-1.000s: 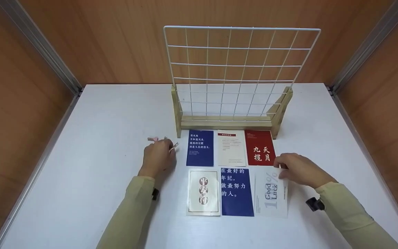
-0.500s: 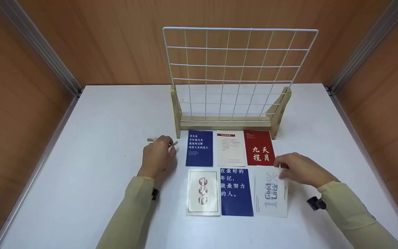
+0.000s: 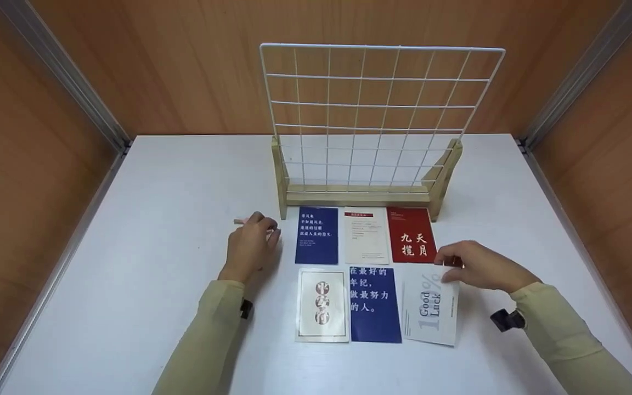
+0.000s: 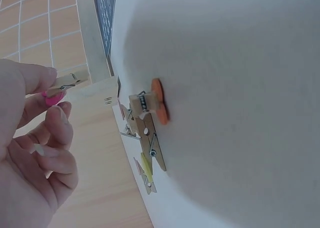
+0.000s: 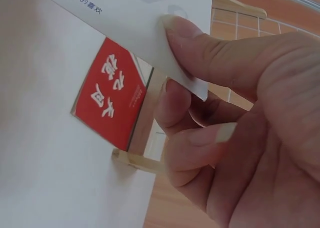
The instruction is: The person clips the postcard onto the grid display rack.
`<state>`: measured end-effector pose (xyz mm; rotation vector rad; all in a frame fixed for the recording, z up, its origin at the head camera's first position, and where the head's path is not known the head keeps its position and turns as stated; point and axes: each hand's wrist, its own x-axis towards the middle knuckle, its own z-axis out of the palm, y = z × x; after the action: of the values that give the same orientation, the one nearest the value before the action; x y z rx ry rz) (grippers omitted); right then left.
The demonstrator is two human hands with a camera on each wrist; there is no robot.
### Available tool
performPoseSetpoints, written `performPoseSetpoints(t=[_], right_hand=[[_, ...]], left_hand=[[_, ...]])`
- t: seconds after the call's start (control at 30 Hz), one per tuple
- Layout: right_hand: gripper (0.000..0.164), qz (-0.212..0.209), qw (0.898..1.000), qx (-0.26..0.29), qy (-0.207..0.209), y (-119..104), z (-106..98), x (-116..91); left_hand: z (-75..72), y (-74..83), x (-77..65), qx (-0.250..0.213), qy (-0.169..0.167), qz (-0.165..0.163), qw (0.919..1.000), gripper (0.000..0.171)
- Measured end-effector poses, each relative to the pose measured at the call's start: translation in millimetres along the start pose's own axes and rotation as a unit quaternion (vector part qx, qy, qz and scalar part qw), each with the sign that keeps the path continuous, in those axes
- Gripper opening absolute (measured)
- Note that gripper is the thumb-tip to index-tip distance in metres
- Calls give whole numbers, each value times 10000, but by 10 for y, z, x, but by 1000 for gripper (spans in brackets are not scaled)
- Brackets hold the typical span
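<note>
In the left wrist view, my left hand (image 4: pixel 42 133) pinches a small wooden clothespin (image 4: pixel 67 82) with a pink ornament between thumb and forefinger. Just beside that hand, more clothespins (image 4: pixel 145 123) lie on the table, one bearing an orange ornament (image 4: pixel 159 101); the hand hides most of them from the head camera. My right hand (image 3: pixel 480 266) grips the upper right corner of a white "Good Luck" card (image 3: pixel 428 318), thumb on its face and fingers behind. The card's right side is lifted off the table.
A white wire grid (image 3: pixel 368 104) leans back in a wooden stand (image 3: pixel 357 196). Before it lie two blue cards (image 3: pixel 316 247) (image 3: pixel 375 323), a cream text card (image 3: pixel 367 241), a red card (image 3: pixel 410 230) and a bordered card (image 3: pixel 322 280). Wooden walls enclose the table.
My right hand has shifted very slightly right and the white card has turned a little with it. The clothespin tip that stuck out beside my left fingers is now mostly hidden.
</note>
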<state>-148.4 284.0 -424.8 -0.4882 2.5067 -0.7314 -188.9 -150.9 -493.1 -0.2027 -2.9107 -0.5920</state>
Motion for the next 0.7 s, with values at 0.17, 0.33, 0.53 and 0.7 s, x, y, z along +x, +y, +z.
performPoseSetpoints(t=[0.17, 0.33, 0.53, 0.7], right_hand=[[19, -125, 9993, 305, -189, 33, -40, -15], [18, -155, 9982, 487, -313, 29, -75, -33], [14, -92, 9971, 591, -466, 3, -129, -51], [12, -394, 9968, 529, -460, -14, -195, -68]], left_hand=[[-9, 15, -6, -90, -84, -57, 9999, 21], [-12, 14, -16, -90, 37, -9, 10000, 21], [-31, 21, -22, -132, 244, 102, 9996, 19], [-43, 18, -34, -70, 431, 262, 9987, 17]])
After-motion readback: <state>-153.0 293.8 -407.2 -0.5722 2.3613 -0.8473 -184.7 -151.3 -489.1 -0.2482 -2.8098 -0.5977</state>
